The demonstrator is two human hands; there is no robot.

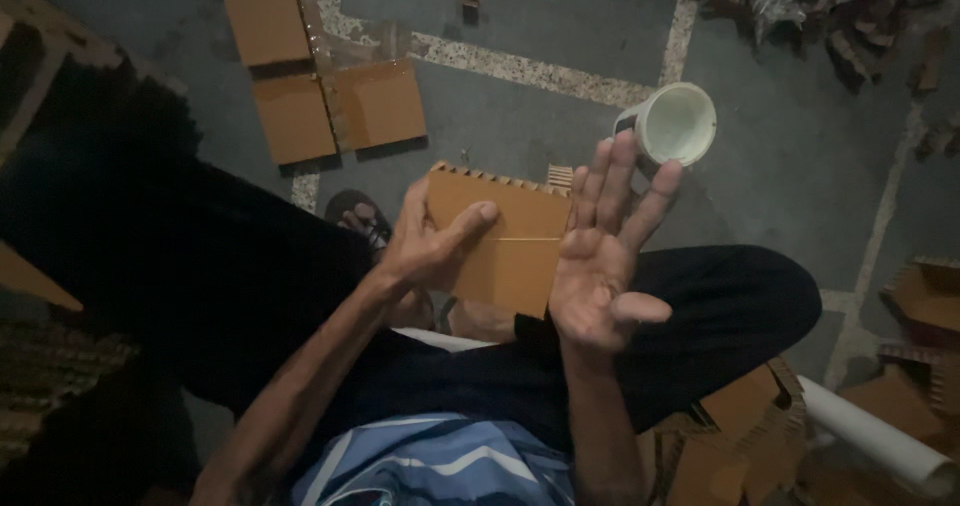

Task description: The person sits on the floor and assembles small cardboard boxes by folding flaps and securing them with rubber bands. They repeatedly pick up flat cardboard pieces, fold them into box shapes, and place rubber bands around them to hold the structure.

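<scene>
We look down at our lap in a dim room. Our left hand (425, 246) holds a brown cardboard piece (505, 241). The thumb lies across its front, and the other fingers are behind it, so we cannot see them. The cardboard stands above our knee, in the middle of the view. Its top edge has little teeth, like a zigzag. Its right side is hidden behind our right hand (600, 266).

Our right hand is open wide, palm up toward us, with its fingers (610, 181) spread out and gripping nothing. The fingertips sit just in front of a white cup (678, 123) that stands on the floor (800, 166). We cannot tell if they touch the cup or are just above it.

Our legs are in dark trousers (720, 306), and they blend into the shadows on the left, so that side is hard to make out. A foot in a sandal (360, 216) peeks out beside the left hand.

Farther away on the floor lie flat brown cardboard squares (320, 86) stuck together with shiny tape. More cardboard bits (920, 296) lie at the right, cut off by the edge. A white roll (880, 436) pokes in at the bottom right. A dark pile (840, 6) at the top right is too blurry to name.
</scene>
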